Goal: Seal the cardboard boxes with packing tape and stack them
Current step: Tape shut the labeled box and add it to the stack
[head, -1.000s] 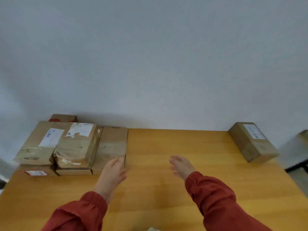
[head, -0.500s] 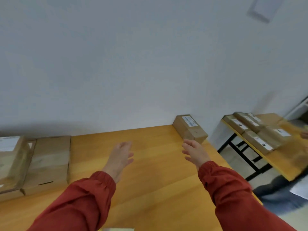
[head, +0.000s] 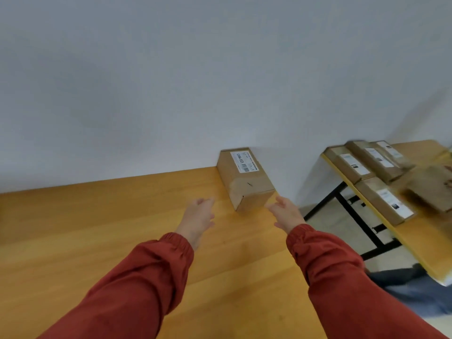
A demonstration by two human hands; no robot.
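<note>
Both hands, left hand (head: 198,216) and right hand (head: 286,212), were spread and empty; cardboard box (head: 245,178) sat just past fingertips; best clasped on opposite sides.

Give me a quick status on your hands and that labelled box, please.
Left hand open, empty; right hand open, empty. Both stretched toward labelled box at far edge of table, not gripping it. Nothing between hands and box.

Labelled cardboard box (head: 245,179), table's far corner
</note>
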